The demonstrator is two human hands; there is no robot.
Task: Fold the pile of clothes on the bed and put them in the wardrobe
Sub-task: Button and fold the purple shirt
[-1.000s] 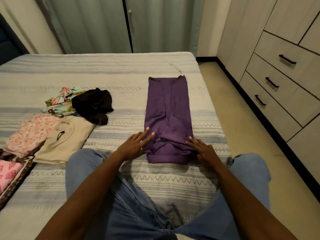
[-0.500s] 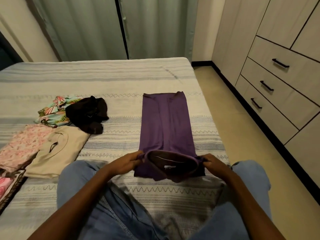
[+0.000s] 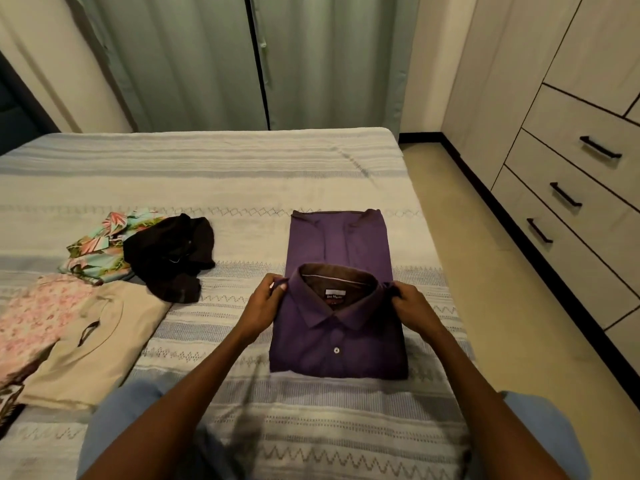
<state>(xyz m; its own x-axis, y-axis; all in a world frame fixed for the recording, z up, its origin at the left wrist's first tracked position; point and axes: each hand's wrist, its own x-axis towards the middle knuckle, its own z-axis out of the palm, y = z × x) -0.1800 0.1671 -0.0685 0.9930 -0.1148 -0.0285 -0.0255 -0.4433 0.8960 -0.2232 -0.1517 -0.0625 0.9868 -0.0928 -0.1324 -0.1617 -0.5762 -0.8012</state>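
A purple collared shirt (image 3: 337, 341) lies on the striped bed (image 3: 221, 174) in front of my knees. Its collar half is folded over, front up, onto the lower half, which still sticks out behind. My left hand (image 3: 265, 303) pinches the left shoulder of the shirt. My right hand (image 3: 412, 306) pinches the right shoulder. To the left lie a folded beige garment (image 3: 93, 348), a pink floral garment (image 3: 38, 320), a crumpled black garment (image 3: 171, 256) and a tropical-print garment (image 3: 100, 245).
The wardrobe (image 3: 581, 161) with three dark-handled drawers stands along the right wall, across a strip of floor (image 3: 485, 271). Green curtains (image 3: 242, 60) hang behind the bed. My jeans-clad knees (image 3: 117, 410) rest on the bed's near edge.
Both hands went from pressing beside the shirt's near end to gripping it, lifting it and flipping it forward. The collar now faces up on top of the shirt.
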